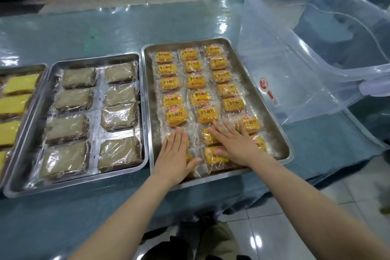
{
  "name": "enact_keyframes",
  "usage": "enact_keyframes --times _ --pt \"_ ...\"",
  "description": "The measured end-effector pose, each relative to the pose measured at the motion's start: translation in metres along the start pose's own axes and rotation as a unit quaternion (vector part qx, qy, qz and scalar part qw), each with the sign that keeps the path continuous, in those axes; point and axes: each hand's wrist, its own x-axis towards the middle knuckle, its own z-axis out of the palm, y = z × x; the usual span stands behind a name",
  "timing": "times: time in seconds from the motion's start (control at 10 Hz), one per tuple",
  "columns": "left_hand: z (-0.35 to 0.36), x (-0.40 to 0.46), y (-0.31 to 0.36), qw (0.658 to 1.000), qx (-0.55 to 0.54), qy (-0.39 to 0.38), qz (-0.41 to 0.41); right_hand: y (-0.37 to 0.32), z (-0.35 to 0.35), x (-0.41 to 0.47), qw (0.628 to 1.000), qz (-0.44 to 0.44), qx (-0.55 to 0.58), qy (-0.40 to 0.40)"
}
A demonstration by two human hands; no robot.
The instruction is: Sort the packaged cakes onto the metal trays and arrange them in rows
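Observation:
Three metal trays lie side by side on the table. The right tray holds several small orange-wrapped cakes in three rows. My left hand lies flat, fingers spread, on the nearest cakes of the left row. My right hand lies flat across the nearest cakes of the middle and right rows. Neither hand grips anything. The middle tray holds several brown cakes in clear wrap, in two rows. The left tray, cut by the frame edge, holds yellow cakes.
A large clear plastic bin stands tilted just right of the right tray, and looks empty. Clear plastic sheeting covers the blue tablecloth. The table's front edge runs close below the trays, with tiled floor at the lower right.

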Motion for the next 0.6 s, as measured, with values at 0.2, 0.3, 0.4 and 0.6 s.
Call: enact_keyframes --times 0.2,0.3,0.4,0.6 --pt "0.004 -0.006 -0.001 1.0 0.015 -0.013 0.008 -0.017 0.003 -0.008 0.999 -0.035 0.023 -0.004" --pt "0.0 -0.003 -0.003 0.999 0.017 -0.024 0.016 -0.014 -0.001 -0.008 0.999 -0.034 0.026 -0.008" --pt "-0.003 -0.002 -0.002 1.0 0.019 -0.011 0.018 -0.011 -0.002 -0.008 0.998 -0.044 0.033 -0.006" --pt "-0.019 -0.005 0.009 0.999 -0.009 0.034 0.006 -0.023 -0.017 -0.011 0.993 -0.046 0.104 0.032"
